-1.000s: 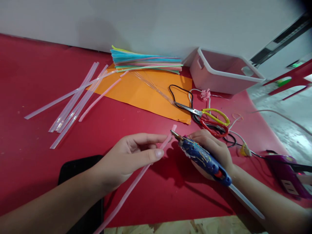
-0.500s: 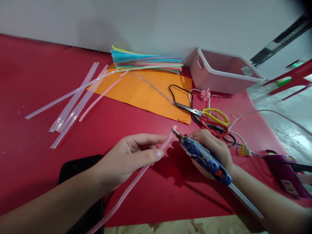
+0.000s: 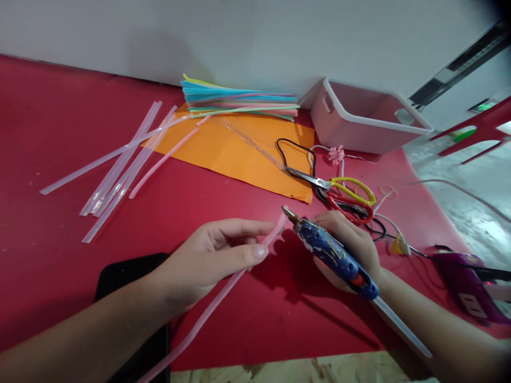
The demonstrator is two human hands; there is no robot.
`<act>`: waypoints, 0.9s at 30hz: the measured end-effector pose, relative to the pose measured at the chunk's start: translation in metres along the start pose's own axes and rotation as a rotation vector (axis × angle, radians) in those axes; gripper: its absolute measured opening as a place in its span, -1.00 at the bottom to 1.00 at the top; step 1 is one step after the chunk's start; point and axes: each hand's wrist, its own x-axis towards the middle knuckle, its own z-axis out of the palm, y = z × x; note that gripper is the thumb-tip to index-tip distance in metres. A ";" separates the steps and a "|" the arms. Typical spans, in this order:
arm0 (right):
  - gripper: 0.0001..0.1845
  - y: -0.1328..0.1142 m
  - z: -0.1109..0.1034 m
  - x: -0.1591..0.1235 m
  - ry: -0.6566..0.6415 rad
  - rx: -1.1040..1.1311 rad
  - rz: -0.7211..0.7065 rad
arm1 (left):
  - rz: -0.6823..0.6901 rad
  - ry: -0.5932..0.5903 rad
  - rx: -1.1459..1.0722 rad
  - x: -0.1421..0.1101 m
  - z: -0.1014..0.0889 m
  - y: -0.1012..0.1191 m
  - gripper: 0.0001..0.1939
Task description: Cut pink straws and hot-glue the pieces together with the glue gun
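Observation:
My left hand pinches a long pale pink straw between thumb and fingers, with its far tip near the middle of the red table. My right hand grips a blue hot glue gun whose metal nozzle sits right at the straw's tip. A clear glue stick pokes out of the gun's back end.
Several clear glue sticks lie at the left. An orange sheet holds a bundle of coloured straws. Scissors, cords, a small pink flower, a white bin, a purple power strip and a black phone surround my hands.
The glue gun's nozzle has edged slightly right and up along the straw's tip. The straw's near end has swung a little to the left.

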 end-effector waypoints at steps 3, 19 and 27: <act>-0.82 0.000 0.001 0.000 0.008 -0.006 -0.005 | 0.000 -0.011 -0.021 0.001 0.001 0.000 -0.80; -0.78 0.000 0.003 -0.001 0.026 -0.024 0.013 | -0.002 -0.039 -0.047 0.000 0.001 0.001 -0.81; -0.80 -0.007 0.001 0.002 0.176 0.033 0.029 | 0.019 0.026 0.005 0.001 0.001 0.001 -0.83</act>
